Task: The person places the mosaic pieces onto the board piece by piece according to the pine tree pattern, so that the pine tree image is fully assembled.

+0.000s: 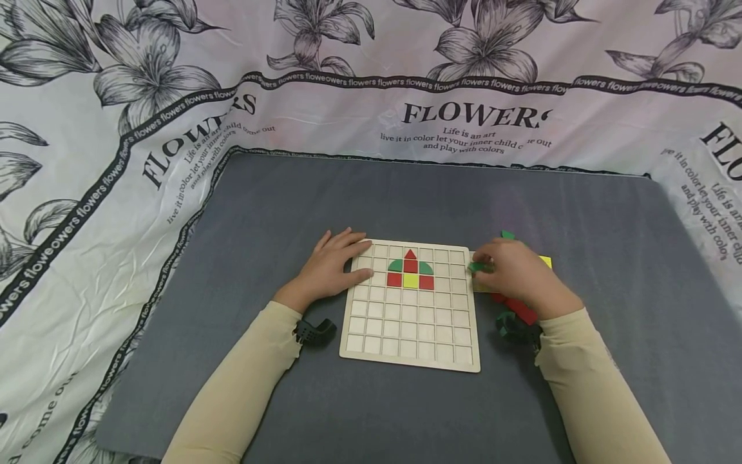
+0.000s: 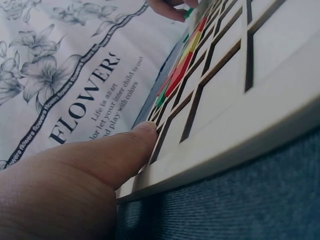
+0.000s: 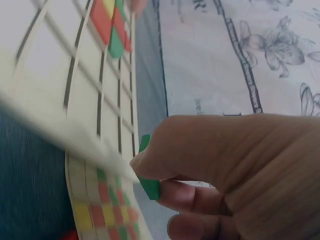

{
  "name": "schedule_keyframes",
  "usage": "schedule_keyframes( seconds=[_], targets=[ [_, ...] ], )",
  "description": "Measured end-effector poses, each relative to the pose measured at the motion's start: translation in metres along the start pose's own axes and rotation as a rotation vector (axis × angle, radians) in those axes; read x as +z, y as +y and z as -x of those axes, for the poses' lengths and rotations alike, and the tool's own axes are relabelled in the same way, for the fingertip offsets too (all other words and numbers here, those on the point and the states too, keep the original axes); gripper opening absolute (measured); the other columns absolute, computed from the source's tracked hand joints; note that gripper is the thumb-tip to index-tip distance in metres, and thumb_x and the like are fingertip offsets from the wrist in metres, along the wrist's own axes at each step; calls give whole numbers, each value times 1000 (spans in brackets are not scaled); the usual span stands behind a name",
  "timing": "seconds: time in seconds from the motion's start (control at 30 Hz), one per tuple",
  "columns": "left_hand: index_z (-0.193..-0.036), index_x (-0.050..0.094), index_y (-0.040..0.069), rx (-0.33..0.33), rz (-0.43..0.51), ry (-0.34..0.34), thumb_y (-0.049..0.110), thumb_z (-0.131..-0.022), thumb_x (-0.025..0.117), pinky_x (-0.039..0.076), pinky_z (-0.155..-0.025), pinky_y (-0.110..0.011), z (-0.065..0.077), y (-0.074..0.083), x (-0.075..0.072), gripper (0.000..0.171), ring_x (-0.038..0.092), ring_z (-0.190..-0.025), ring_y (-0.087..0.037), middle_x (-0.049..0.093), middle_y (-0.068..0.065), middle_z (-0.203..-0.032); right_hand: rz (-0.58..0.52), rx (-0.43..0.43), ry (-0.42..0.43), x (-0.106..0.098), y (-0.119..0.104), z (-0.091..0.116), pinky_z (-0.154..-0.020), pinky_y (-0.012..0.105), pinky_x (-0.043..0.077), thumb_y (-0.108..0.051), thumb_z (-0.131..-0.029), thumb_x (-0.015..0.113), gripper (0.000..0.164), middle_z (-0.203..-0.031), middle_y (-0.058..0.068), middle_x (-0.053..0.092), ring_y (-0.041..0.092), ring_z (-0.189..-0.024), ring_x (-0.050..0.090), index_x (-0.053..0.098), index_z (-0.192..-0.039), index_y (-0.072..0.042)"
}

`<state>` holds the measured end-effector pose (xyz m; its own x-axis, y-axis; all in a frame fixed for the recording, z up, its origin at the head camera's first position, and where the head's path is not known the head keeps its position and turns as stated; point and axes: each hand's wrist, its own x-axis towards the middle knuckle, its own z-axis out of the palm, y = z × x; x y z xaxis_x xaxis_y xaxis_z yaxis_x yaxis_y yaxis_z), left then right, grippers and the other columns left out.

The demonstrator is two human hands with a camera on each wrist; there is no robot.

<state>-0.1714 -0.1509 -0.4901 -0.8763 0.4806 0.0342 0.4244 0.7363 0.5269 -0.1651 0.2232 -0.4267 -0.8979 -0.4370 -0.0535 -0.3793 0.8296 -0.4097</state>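
Observation:
A pale wooden grid board (image 1: 408, 365) lies on the table. In its upper cells sit a red triangle (image 1: 410, 255), red squares (image 1: 394, 280), a yellow square (image 1: 410, 281) and two green rounded pieces (image 1: 426, 268). My left hand (image 1: 327, 267) rests along the board's left edge, fingers extended, the thumb (image 2: 135, 145) on the rim. Just past the right edge, my right hand (image 1: 522, 274) pinches a small green block (image 3: 149, 182) between thumb and fingers. Beneath that hand is a card (image 3: 82, 195) printed with coloured squares, partly covered by the board.
Loose red pieces (image 1: 523, 311), a yellow piece (image 1: 546, 261) and a green piece (image 1: 507, 234) lie around the right hand, partly hidden by it. The grey tabletop (image 1: 371, 200) meets a flower-printed cloth (image 1: 348, 116) at the back and left.

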Motion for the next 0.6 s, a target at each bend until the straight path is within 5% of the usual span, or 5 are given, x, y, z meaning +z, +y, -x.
schedule_keyframes(
  seconds=[0.23,0.6],
  targets=[
    [-159,49,15,0,41,6,41,-112,51,-1,-132,-55,1,1,-1,54,21,-161,-30,40,-8,-167,10,-84,-13,4,-16,-2,-69,36,54,-7,-88,73,22,-102,10,70,20,-81,61,79,-108,-1],
    [-160,47,16,-14,-15,7,35,-115,42,1,-132,-53,1,4,-1,49,22,-161,-28,40,-5,-168,65,-132,-57,18,-42,-10,-77,41,59,-12,-89,79,22,-108,6,71,23,-94,68,81,-110,-7]
  ],
)
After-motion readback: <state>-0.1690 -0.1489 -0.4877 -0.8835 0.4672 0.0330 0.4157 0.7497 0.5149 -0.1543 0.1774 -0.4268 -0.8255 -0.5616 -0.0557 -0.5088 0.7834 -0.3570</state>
